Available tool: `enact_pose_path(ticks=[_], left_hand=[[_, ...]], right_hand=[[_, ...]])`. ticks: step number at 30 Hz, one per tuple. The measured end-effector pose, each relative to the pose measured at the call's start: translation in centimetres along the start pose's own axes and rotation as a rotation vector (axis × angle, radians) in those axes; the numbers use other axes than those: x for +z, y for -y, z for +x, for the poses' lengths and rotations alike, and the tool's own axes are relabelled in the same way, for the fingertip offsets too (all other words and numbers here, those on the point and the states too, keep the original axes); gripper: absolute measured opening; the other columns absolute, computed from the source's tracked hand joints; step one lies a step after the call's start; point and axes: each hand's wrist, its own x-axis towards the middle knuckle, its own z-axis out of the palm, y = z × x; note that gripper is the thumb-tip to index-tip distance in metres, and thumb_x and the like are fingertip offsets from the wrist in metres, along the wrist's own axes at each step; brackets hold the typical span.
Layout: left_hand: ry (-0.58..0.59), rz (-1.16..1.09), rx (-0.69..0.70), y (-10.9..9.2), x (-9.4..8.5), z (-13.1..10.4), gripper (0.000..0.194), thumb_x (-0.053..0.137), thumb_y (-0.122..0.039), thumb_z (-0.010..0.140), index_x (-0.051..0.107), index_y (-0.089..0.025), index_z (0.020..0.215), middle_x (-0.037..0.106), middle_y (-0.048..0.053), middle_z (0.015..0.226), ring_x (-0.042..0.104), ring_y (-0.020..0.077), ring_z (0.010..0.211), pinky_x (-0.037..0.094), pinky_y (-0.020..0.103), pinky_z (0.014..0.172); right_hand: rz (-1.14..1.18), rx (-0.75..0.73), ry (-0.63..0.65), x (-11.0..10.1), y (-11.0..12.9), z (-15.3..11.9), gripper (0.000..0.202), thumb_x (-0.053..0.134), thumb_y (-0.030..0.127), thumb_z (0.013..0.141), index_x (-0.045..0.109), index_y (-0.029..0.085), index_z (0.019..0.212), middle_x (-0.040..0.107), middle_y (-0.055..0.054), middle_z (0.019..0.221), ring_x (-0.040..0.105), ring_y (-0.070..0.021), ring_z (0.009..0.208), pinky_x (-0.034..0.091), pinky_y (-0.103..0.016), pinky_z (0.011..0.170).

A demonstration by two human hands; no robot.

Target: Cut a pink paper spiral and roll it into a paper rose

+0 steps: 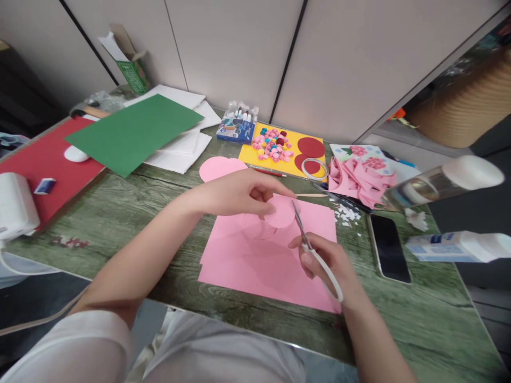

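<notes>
My left hand (243,192) pinches a small rounded piece of pink paper (280,214) above the pink sheets (255,271) on the table. Closed around the white handles of a pair of scissors (305,236) is my right hand (325,258). The blades point away from me and lie at the right edge of the pink piece; whether they are cutting into it I cannot tell. Beyond my left hand lie larger pink paper circles (217,167), partly covered by that hand.
A yellow sheet (249,154) holds small coloured balls, red circles and a tape roll (314,169). Pink scraps (357,181), a phone (389,247), a bottle (447,247) and a clear cylinder (423,186) stand or lie right. Green paper (136,133) and a marker box (237,125) lie behind.
</notes>
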Motion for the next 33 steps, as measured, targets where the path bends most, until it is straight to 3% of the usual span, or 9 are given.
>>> enact_pose_path(ticks=[9, 24, 33], left_hand=[[0.054, 0.051, -0.007, 0.5, -0.3, -0.2, 0.043, 0.050, -0.021, 0.076, 0.059, -0.025, 0.117, 0.052, -0.002, 0.068, 0.041, 0.0071, 0.059, 0.031, 0.019, 0.053], [-0.016, 0.002, -0.031, 0.4, -0.6, -0.2, 0.037, 0.051, -0.023, 0.077, 0.059, -0.023, 0.113, 0.053, 0.000, 0.075, 0.047, 0.0077, 0.064, 0.034, 0.019, 0.054], [-0.105, -0.130, -0.037, 0.8, 0.9, 0.6, 0.048, 0.056, -0.021, 0.076, 0.050, -0.025, 0.124, 0.054, -0.001, 0.072, 0.047, 0.0073, 0.060, 0.037, 0.019, 0.054]], right_hand=[[-0.026, 0.036, 0.031, -0.1, 0.0, -0.1, 0.032, 0.057, 0.046, 0.080, 0.058, 0.017, 0.093, 0.041, 0.004, 0.061, 0.041, -0.0091, 0.051, 0.032, -0.022, 0.048], [0.031, 0.106, 0.027, 0.0, 0.3, 0.0, 0.030, 0.059, 0.044, 0.078, 0.057, 0.017, 0.091, 0.039, 0.006, 0.056, 0.039, -0.0080, 0.047, 0.033, -0.021, 0.045], [0.054, 0.016, -0.179, 0.8, 0.3, -0.1, 0.030, 0.058, 0.046, 0.078, 0.058, 0.017, 0.085, 0.039, 0.006, 0.052, 0.038, -0.0078, 0.044, 0.033, -0.021, 0.041]])
